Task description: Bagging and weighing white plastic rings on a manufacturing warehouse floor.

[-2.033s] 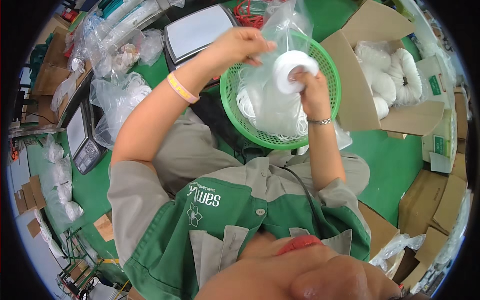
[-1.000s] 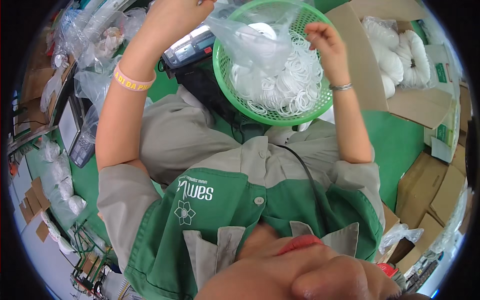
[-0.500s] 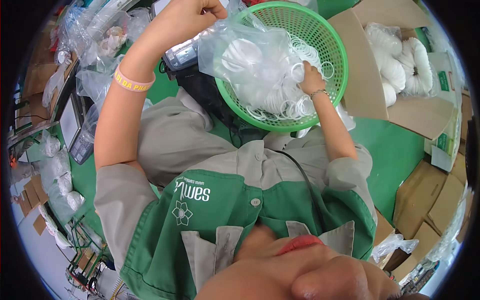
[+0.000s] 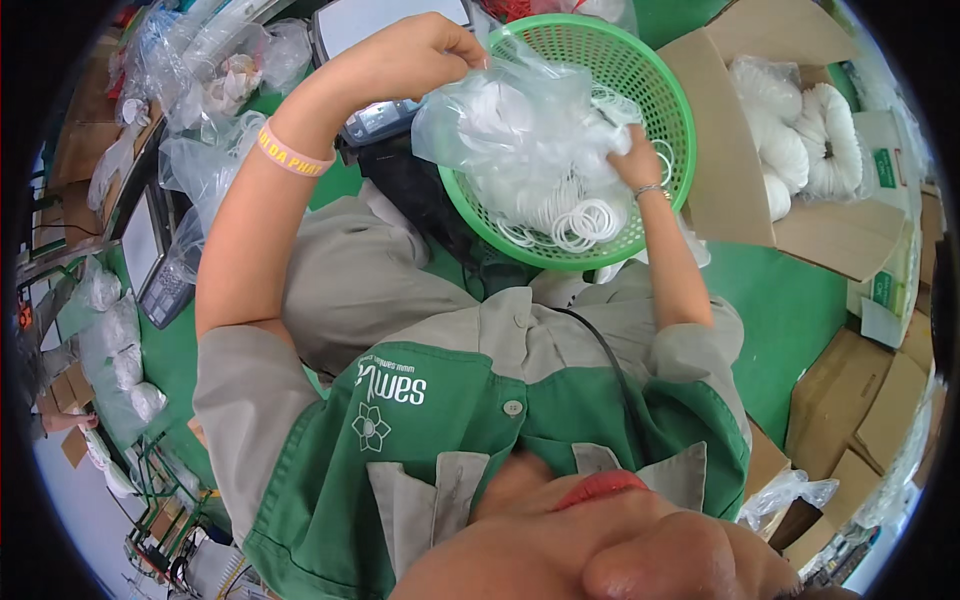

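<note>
My left hand (image 4: 432, 45) is raised over a round green mesh basket (image 4: 560, 258) and pinches the top of a clear plastic bag (image 4: 520, 130) that holds several white rings. The bag hangs down into the basket. My right hand (image 4: 625, 155) is inside the basket at the bag's right edge, fingers curled on the plastic and partly hidden by it. Loose white rings (image 4: 585, 215) lie in the basket just below that hand. The basket rests in front of my lap.
A weighing scale (image 4: 375, 25) stands behind my left hand. An open cardboard box (image 4: 730, 160) of bundled white rings (image 4: 800, 130) is at the right. Crumpled clear bags (image 4: 200, 160) and a calculator (image 4: 165, 290) lie at the left, brown cartons (image 4: 850, 400) at the lower right.
My right hand held a stack of white rings above the basket, then brought it to the bag. The bag has come down into the basket, and my right hand now sits at its edge.
</note>
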### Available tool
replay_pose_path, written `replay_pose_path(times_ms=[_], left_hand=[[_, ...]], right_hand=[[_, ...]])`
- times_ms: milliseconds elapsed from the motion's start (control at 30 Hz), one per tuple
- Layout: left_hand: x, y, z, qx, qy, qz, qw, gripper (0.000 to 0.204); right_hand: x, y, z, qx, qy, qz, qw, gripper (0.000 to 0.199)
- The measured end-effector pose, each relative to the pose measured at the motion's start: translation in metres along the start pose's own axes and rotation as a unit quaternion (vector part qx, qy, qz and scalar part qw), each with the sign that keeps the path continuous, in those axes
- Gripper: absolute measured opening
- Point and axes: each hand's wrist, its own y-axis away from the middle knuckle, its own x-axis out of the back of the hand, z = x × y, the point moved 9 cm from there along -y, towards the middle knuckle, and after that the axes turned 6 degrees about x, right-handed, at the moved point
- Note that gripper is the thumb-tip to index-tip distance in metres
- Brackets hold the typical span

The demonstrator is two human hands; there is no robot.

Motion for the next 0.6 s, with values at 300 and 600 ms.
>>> replay_pose_path(times_ms=[300, 600], left_hand=[[-0.01, -0.001, 0.019, -0.092, 0.009, 0.023, 0.995, 0.06], [-0.019, -0.006, 0.062, -0.173, 0.176, 0.007, 0.969, 0.075]], right_hand=[[0.124, -0.012, -0.008, -0.034, -0.634, 0.169, 0.754, 0.056], [0.101, 0.015, -0.163, -0.005, -0.752, -0.04, 0.658, 0.046]])
